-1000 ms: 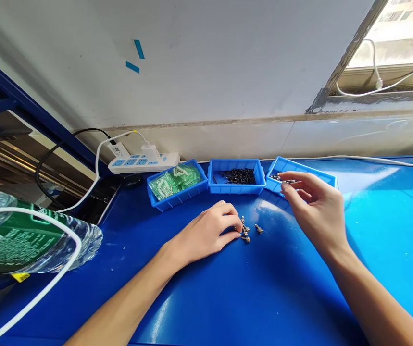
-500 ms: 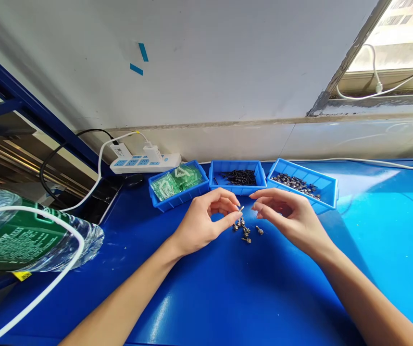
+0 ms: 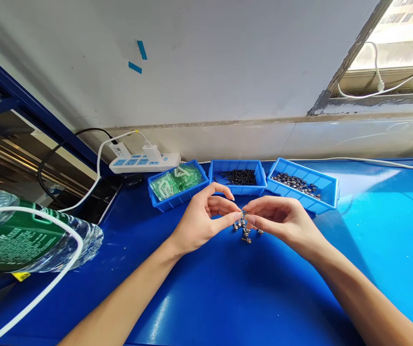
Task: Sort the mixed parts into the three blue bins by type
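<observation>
Between my fingertips is a small screw (image 3: 244,213), held above the blue table. My left hand (image 3: 206,216) pinches it from the left, with the index finger arched up. On the other side my right hand (image 3: 285,218) has its thumb and fingers closed at the screw's right end. Several small metal fasteners (image 3: 245,234) lie on the table just below the fingertips, some partly covered by my right hand. Behind the hands stand a blue bin (image 3: 238,191) of dark screws, a bin (image 3: 331,192) of small metal parts and a bin (image 3: 177,198) of green packets.
A power strip (image 3: 144,163) with plugged-in adapters lies by the wall behind the left bin. At the left are a large bottle (image 3: 18,238) with a green label and a white cable (image 3: 78,240) looping in front of it.
My right hand has moved left and its fingers have closed at the screw, meeting my left fingertips. It now partly covers the rightmost loose fastener.
</observation>
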`<state>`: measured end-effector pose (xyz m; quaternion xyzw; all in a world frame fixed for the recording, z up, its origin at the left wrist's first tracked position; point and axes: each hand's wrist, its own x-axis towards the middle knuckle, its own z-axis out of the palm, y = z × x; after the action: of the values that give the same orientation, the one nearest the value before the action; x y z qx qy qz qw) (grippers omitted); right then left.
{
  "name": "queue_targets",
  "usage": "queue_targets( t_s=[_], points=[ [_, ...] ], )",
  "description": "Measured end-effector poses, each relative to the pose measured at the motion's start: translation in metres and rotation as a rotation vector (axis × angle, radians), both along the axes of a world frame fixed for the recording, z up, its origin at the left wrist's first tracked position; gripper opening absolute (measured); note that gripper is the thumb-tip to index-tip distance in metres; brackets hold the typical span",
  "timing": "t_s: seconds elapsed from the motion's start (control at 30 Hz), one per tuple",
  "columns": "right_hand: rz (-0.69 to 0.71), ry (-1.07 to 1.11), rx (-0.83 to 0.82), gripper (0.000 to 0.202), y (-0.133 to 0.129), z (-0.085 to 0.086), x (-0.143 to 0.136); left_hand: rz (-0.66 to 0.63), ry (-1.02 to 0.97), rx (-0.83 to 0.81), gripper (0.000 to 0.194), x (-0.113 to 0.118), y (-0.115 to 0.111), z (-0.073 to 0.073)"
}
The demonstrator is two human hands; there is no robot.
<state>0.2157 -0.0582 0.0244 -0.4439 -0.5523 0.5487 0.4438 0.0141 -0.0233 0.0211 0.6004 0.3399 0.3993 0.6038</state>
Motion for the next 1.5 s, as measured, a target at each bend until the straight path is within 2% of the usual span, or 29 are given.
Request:
queue_targets(
  t_s=[0.1,0.2,0.27,0.33,0.43,0.47,0.53,0.77,1.0,1.2,1.5],
  points=[
    [0.007,-0.01,-0.004,0.028,0.0,0.0,0.0,-0.013,0.028,0.037,0.027,-0.001,0.0,0.0],
    [-0.067,-0.137,0.098,0.03,0.0,0.004,0.003,-0.031,0.21,0.225,0.017,-0.004,0.001,0.0],
    [-0.205,-0.261,0.231,0.026,0.0,0.008,0.008,-0.093,0.39,0.412,0.014,-0.006,0.002,-0.002],
    [-0.426,-0.414,0.372,0.019,0.001,0.012,0.015,-0.179,0.526,0.554,0.016,-0.009,0.002,-0.007],
    [-0.766,-0.648,0.491,0.013,0.003,0.016,0.025,-0.253,0.62,0.629,0.017,-0.009,0.003,-0.014],
    [-0.831,-0.688,0.499,0.014,0.004,0.017,0.028,-0.258,0.631,0.639,0.015,-0.009,0.003,-0.015],
    [-0.867,-0.694,0.48,0.017,0.005,0.017,0.03,-0.259,0.632,0.647,0.013,-0.009,0.003,-0.017],
    [-0.649,-0.582,0.445,0.017,0.004,0.008,0.015,-0.203,0.62,0.662,0.016,-0.009,0.004,-0.017],
    [-0.53,-0.581,0.474,0.017,0.002,0.004,0.007,-0.098,0.554,0.64,0.021,-0.009,0.003,-0.015],
    [-0.392,-0.535,0.429,0.017,0.0,0.005,0.003,-0.013,0.381,0.502,0.024,-0.006,0.003,-0.006],
    [-0.071,-0.37,0.246,0.018,-0.003,0.009,-0.001,-0.034,0.122,0.301,0.031,-0.003,0.0,-0.003]
  ],
)
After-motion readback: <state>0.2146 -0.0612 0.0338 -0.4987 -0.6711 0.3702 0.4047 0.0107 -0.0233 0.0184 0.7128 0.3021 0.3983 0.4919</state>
